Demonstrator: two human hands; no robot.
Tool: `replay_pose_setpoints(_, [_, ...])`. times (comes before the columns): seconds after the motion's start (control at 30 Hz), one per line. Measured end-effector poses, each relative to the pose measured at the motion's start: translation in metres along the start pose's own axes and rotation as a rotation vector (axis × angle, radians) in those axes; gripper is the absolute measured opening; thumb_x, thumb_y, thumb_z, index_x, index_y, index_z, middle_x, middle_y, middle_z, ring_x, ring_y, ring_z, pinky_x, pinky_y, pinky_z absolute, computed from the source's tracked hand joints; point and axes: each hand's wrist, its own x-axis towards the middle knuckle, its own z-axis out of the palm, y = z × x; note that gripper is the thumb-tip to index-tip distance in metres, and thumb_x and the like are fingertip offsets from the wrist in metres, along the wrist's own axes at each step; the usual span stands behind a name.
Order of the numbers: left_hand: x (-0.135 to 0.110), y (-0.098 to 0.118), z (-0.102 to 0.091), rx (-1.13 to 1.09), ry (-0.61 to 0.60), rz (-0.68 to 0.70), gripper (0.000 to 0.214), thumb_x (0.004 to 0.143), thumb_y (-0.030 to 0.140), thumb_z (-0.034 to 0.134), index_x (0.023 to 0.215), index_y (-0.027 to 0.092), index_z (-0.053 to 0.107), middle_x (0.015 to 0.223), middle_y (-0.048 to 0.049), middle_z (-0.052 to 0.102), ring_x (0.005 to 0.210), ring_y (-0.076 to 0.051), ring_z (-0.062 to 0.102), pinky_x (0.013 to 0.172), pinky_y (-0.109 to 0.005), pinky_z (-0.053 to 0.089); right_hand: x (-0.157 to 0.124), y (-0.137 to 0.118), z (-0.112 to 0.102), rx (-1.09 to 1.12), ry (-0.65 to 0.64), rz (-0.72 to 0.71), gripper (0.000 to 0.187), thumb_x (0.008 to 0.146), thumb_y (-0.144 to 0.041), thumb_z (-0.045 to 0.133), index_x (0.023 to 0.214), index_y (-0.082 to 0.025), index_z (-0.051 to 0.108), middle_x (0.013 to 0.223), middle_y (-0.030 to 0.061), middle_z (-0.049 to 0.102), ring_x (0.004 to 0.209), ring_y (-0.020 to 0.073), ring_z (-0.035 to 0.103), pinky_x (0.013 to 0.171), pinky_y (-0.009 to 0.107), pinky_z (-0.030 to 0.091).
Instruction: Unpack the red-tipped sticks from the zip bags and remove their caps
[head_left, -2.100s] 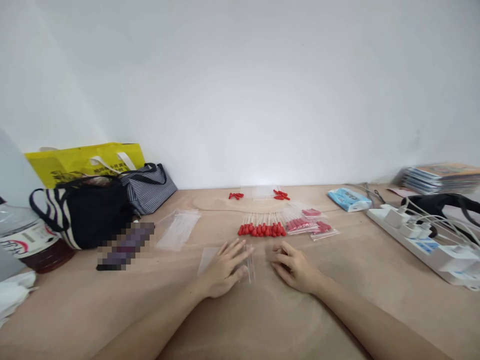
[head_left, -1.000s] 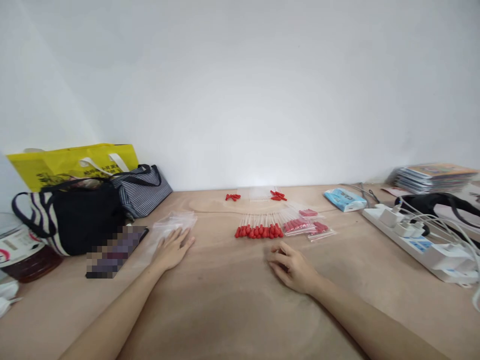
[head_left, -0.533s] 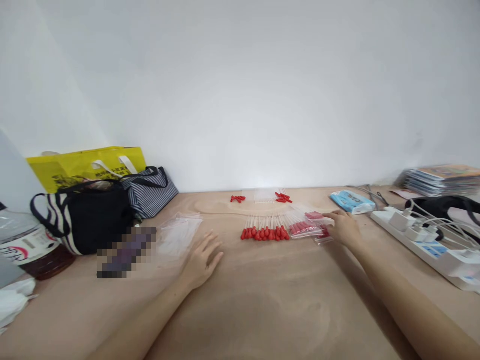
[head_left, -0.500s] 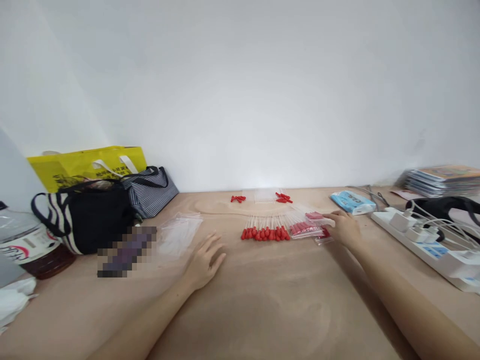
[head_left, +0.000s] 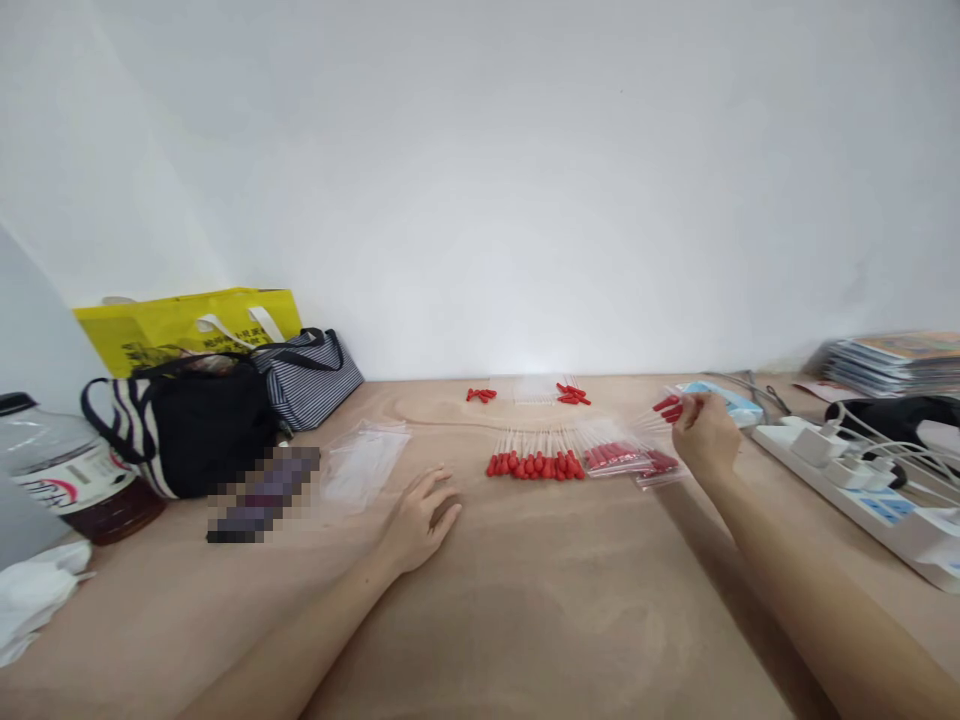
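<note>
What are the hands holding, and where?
The right hand pinches a packet of red-tipped sticks near its red end with its fingers. The left hand lies flat on the table, empty.

Print on yellow bag (head_left: 187, 322) too small to read, bottle label (head_left: 66, 470) blurred

I am observing a plain white wall (head_left: 480, 180) running unbroken behind the work area. A light-brown wooden counter (head_left: 525, 620) is meeting it along a straight line. Diffuse light is showing as a soft bright patch (head_left: 525, 352) low on the wall, centre.
</note>
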Motion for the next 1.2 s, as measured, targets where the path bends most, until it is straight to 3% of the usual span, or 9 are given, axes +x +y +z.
replay_pose_setpoints(0.1, [0.000,-0.001,0.001,-0.005,0.026,0.004,0.021,0.081,0.029,0.044,0.092,0.018,0.060,0.108,-0.0096,0.057,0.109,-0.024,0.048,0.091,-0.041,0.042,0.005,-0.015,-0.025,0.068,0.079,0.058,0.033,0.087,-0.037,0.031,0.093,-0.012,0.051,0.068,0.0070,0.056,0.058,0.0183,0.051,0.056,0.030,0.035])
replay_pose_setpoints(0.2, [0.000,0.000,0.000,0.004,0.076,-0.028,0.022,0.081,0.031,0.046,0.094,0.019,0.059,0.103,-0.0086,0.059,0.103,-0.023,0.052,0.090,-0.040,0.042,-0.008,-0.034,-0.046,0.407,-0.007,0.006,0.029,0.083,-0.043,0.037,0.083,-0.017,0.048,0.065,0.0031,0.053,0.054,0.0150,0.050,0.053,0.027,0.038])
replay_pose_setpoints(0.3, [0.000,0.004,-0.002,-0.027,0.113,-0.093,0.023,0.081,0.032,0.045,0.095,0.019,0.058,0.097,-0.0079,0.060,0.094,-0.021,0.055,0.085,-0.037,0.044,-0.042,-0.058,-0.054,0.734,-0.311,0.088,0.032,0.080,-0.051,0.039,0.073,-0.020,0.044,0.059,-0.0012,0.048,0.048,0.0123,0.046,0.045,0.024,0.038])
replay_pose_setpoints(0.43, [0.003,0.013,-0.004,-0.139,0.136,-0.173,0.022,0.082,0.032,0.043,0.092,0.019,0.058,0.092,-0.0060,0.062,0.092,-0.019,0.056,0.083,-0.034,0.044,-0.103,-0.089,-0.044,0.956,-0.655,0.200,0.040,0.069,-0.060,0.050,0.066,-0.021,0.043,0.055,-0.0032,0.045,0.049,0.0107,0.044,0.047,0.023,0.038])
replay_pose_setpoints(0.57, [0.006,0.019,-0.005,-0.234,0.132,-0.234,0.023,0.083,0.032,0.041,0.089,0.018,0.059,0.091,-0.0047,0.063,0.091,-0.017,0.057,0.082,-0.032,0.044,-0.145,-0.111,-0.028,1.144,-0.964,0.525,0.047,0.060,-0.064,0.057,0.066,-0.021,0.040,0.052,-0.0048,0.048,0.044,0.0096,0.043,0.042,0.023,0.037])
replay_pose_setpoints(0.67, [0.006,0.027,-0.006,-0.271,0.092,-0.197,0.022,0.083,0.031,0.042,0.089,0.018,0.059,0.091,-0.0051,0.063,0.091,-0.017,0.056,0.083,-0.033,0.044,-0.153,-0.119,-0.026,1.230,-1.105,0.683,0.047,0.054,-0.057,0.066,0.065,-0.021,0.039,0.049,-0.0059,0.049,0.042,0.0092,0.046,0.042,0.023,0.038])
replay_pose_setpoints(0.83, [0.003,0.045,-0.004,-0.356,-0.126,-0.038,0.034,0.078,0.037,0.051,0.108,0.021,0.055,0.114,-0.0076,0.056,0.104,-0.020,0.052,0.090,-0.035,0.042,-0.141,-0.113,-0.035,1.271,-1.401,0.679,0.048,0.043,-0.030,0.078,0.078,-0.017,0.048,0.057,-0.0040,0.059,0.052,0.0121,0.058,0.055,0.027,0.047])
replay_pose_setpoints(0.97, [0.001,0.050,0.002,-0.357,-0.271,0.010,0.058,0.071,0.045,0.059,0.122,0.022,0.045,0.128,-0.0097,0.045,0.113,-0.024,0.046,0.095,-0.039,0.038,-0.132,-0.102,-0.038,1.156,-1.421,0.639,0.046,0.046,-0.017,0.075,0.084,-0.017,0.049,0.055,-0.0072,0.056,0.050,0.0099,0.057,0.056,0.026,0.049])
replay_pose_setpoints(1.2, [0.007,0.041,0.001,-0.366,-0.320,0.038,0.050,0.072,0.042,0.058,0.116,0.021,0.050,0.118,-0.0080,0.054,0.108,-0.023,0.050,0.092,-0.036,0.040,-0.129,-0.099,-0.037,1.143,-1.438,0.677,0.039,0.053,-0.009,0.067,0.085,-0.017,0.047,0.058,-0.0056,0.057,0.051,0.0096,0.058,0.057,0.026,0.051])
